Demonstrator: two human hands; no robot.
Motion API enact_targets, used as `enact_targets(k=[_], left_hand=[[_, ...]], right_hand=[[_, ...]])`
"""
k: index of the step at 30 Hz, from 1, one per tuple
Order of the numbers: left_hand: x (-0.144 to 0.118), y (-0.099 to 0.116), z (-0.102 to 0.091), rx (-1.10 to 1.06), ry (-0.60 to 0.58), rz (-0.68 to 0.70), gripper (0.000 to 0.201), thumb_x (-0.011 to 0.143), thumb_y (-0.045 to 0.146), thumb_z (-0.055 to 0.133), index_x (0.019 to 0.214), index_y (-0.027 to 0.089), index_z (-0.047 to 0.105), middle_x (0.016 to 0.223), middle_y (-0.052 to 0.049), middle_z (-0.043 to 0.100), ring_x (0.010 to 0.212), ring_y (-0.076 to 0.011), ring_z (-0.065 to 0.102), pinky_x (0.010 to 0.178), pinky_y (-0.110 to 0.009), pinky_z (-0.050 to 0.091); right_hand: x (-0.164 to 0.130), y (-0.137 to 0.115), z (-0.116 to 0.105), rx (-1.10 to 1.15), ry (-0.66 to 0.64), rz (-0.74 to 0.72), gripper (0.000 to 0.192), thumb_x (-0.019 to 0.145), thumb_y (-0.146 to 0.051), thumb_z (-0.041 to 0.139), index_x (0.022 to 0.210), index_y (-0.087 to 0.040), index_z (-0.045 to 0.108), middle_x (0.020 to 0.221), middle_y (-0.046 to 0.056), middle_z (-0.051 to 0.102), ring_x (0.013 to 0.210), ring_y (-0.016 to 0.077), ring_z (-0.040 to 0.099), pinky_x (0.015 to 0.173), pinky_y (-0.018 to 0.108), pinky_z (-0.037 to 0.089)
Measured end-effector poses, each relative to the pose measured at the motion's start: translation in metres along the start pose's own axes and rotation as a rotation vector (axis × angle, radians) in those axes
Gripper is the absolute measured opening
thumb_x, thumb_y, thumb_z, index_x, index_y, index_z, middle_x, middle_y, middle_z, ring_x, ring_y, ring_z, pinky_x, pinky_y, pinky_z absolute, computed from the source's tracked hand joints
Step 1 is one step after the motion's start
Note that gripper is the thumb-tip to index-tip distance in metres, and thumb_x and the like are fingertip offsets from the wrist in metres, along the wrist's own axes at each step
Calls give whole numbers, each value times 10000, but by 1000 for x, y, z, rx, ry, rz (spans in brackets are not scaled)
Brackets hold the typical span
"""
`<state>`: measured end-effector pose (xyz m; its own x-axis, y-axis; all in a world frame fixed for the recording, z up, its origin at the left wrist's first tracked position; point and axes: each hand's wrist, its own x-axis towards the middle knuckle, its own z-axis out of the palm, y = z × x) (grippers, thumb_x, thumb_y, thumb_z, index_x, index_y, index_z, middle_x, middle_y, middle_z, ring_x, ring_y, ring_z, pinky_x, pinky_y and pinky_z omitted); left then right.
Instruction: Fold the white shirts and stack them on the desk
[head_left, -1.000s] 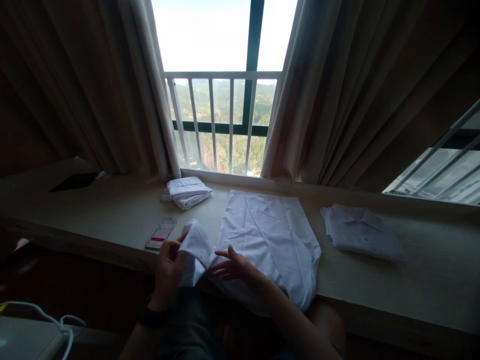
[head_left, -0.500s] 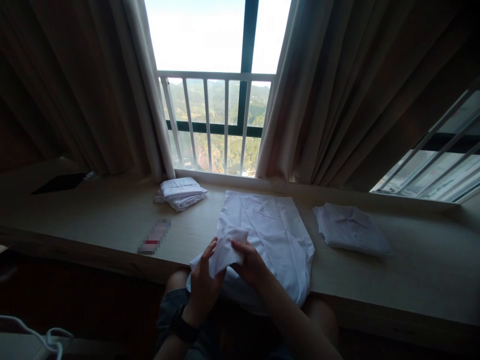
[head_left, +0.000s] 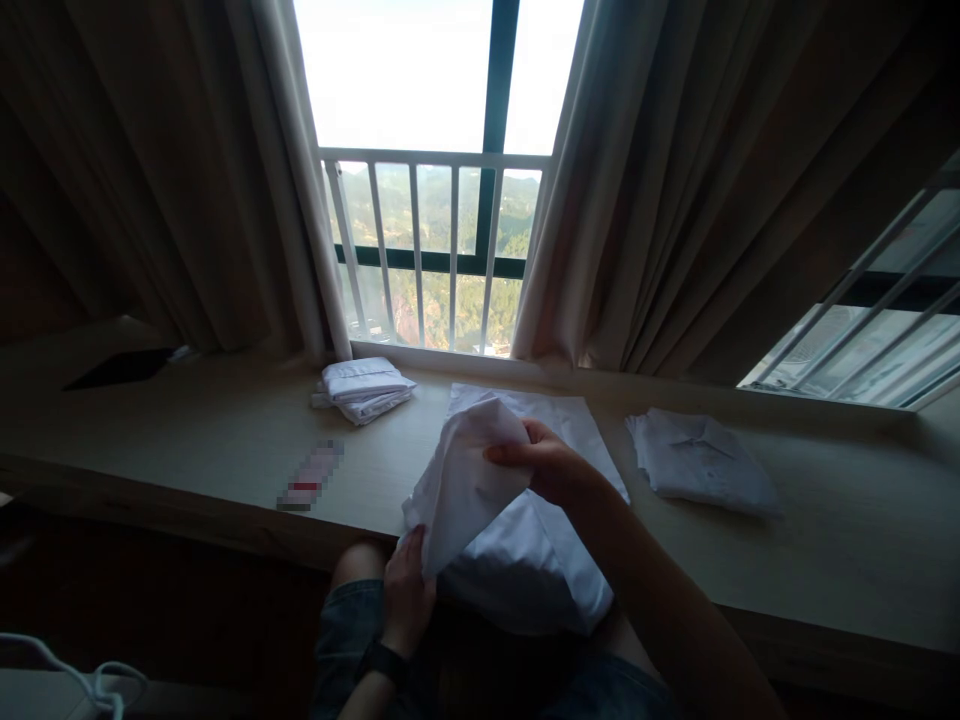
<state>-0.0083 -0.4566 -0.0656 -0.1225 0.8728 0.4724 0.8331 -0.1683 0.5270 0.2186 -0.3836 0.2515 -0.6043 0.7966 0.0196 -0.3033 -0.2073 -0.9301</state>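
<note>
A white cloth garment, which looks like a shirt (head_left: 525, 560), lies partly on the wooden ledge and hangs over its front edge toward my lap. My right hand (head_left: 551, 462) pinches a raised part of it, thumb on top, and holds it up above the ledge. Lower and to the left, my left hand (head_left: 409, 580) grips the garment near its edge; a dark band is on that wrist. Between the two hands the fabric is stretched at a slant. Which part of the garment is held, I cannot tell.
On the ledge (head_left: 225, 430), a folded white stack (head_left: 367, 388) sits back left, and a folded white collared shirt (head_left: 701, 460) lies right. A blurred-out pinkish item (head_left: 309, 478) and a dark flat object (head_left: 120, 367) are at left. Curtains (head_left: 637, 200) flank the barred window.
My right hand has moved up and to the right, lifting and spreading the fabric. My left hand has dropped slightly, still at the cloth.
</note>
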Motion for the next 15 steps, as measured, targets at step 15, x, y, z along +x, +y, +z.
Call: enact_targets(k=[15], left_hand=[[-4,-19,-4,-127,275,-52,427,942,194,429,1347,205,565,1180,-110,606,1119,-257,607,979,-437,522]], right_hand=[[-16,-80,-86,-57,492,-358,237,545,-197,698,782,-207,699,791,31,709,779,237,667,702,350,563]])
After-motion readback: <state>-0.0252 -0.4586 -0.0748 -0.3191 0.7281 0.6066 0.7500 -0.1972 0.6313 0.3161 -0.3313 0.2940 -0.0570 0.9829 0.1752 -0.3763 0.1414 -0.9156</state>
